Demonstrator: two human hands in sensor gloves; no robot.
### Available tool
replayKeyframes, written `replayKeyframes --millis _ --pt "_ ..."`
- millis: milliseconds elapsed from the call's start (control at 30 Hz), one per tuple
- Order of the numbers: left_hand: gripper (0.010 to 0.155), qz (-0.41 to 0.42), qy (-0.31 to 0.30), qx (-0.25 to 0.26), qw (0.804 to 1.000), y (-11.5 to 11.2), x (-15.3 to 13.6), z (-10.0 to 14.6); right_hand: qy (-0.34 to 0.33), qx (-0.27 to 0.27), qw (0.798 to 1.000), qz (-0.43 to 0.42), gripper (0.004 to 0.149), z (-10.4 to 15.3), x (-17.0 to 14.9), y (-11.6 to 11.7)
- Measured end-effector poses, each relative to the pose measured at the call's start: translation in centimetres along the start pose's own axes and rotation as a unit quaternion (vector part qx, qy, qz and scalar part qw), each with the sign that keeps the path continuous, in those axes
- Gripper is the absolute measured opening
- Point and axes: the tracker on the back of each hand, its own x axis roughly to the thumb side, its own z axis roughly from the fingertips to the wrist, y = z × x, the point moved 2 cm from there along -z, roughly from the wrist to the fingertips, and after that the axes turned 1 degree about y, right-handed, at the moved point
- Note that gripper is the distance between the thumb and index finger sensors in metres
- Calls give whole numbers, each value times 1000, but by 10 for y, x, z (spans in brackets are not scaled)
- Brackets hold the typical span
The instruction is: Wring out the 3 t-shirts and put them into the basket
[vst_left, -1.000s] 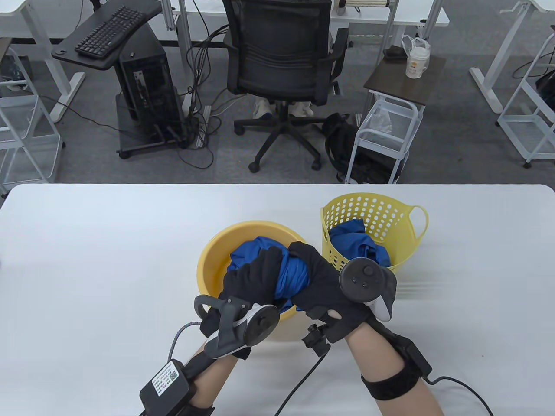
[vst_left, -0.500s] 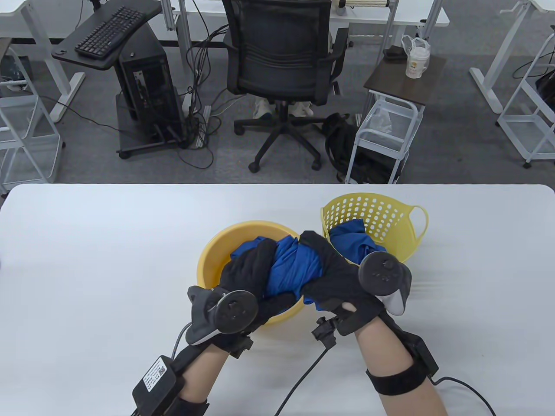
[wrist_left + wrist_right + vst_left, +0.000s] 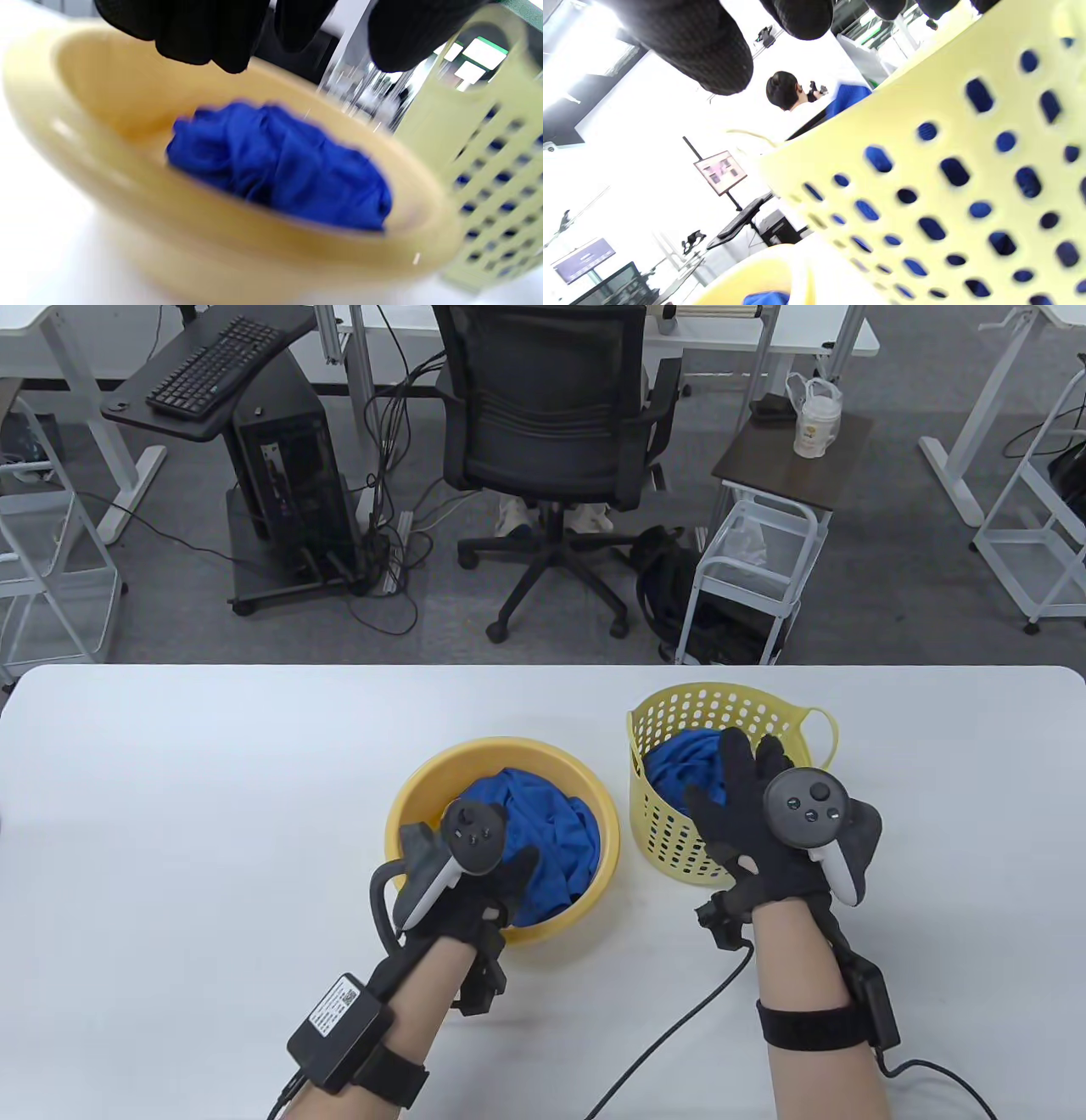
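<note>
From above, the left hand [image 3: 475, 891] hangs loose over the bowl [image 3: 407, 814], holding nothing. The right hand [image 3: 764, 823] is spread flat over the basket [image 3: 679, 836]. One blue shirt [image 3: 543, 831] sits in the bowl. To wring it well, grab both ends and twist hard.

Left wrist: one bowl, one shirt.

Right wrist: one basket, blue cloth inside; I can't count it.

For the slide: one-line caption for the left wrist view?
Gloved left hand hovers over a blue t-shirt in the yellow basin.
</note>
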Motion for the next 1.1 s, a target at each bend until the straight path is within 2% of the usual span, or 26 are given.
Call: replayKeyframes --millis 33,67,100,167,233,300,333,400,433,467,567,667,733,767,800,833,900,933,1000,1033,1100 --pt "78 0 3 -46 999 -7 5 -11 -34 -48 998 -19 77 2 5 -4" --pt "81 7 4 -69 998 -13 9 -19 -64 -112 990 -58 74 7 9 -10" --pt "84 5 19 -86 996 -20 14 -28 -86 -139 981 -105 72 9 12 -15" --pt "89 -26 55 -131 990 -31 21 -41 -114 -154 971 -145 71 14 16 -22" --pt "92 -81 90 -165 979 -42 26 -53 -131 -166 967 -144 71 19 21 -26" --pt "93 -126 130 -166 969 -51 29 -61 -138 -165 968 -132 71 22 26 -28" --pt "86 -150 144 -164 964 -55 31 -65 -148 -164 966 -134 70 23 28 -28" --pt "57 -180 157 -172 956 -57 33 -67 -157 -166 963 -142 70 24 31 -29" --pt "48 -176 155 -167 958 -54 35 -66 -161 -167 963 -140 70 25 33 -29" --pt "46 -157 149 -161 963 -48 35 -63 -164 -164 963 -138 70 25 35 -29" --pt "45 -76 134 -167 974 -18 27 -51 -170 -154 963 -138 70 25 38 -28" --pt "45 14 96 -144 985 17 17 -38 -169 -144 966 -134 70 24 39 -27" --pt "45 149 28 -117 981 55 6 -21 -161 -128 969 -137 70 23 39 -24" --pt "45 182 9 -112 977 63 4 -17 -159 -126 969 -138 71 23 39 -23" --pt "45 259 -43 -89 961 84 -1 -5 -153 -127 970 -138 71 23 39 -21" --pt "45 299 -86 -71 948 97 -3 3 -151 -128 971 -133 72 24 40 -20" --pt "45 385 -177 -33 905 127 -8 25 -170 -105 974 -108 76 23 46 -13" --pt "46 415 -205 -31 886 137 -9 35 -176 -93 975 -100 81 23 48 -10" --pt "45 462 -277 -34 842 154 -7 57 -192 -15 980 -50 89 19 55 3" --pt "45 468 -302 -37 830 160 -6 67 -190 23 981 -26 94 18 56 10" --pt "45 463 -369 -33 805 174 1 90 -190 62 980 3 102 17 60 23"
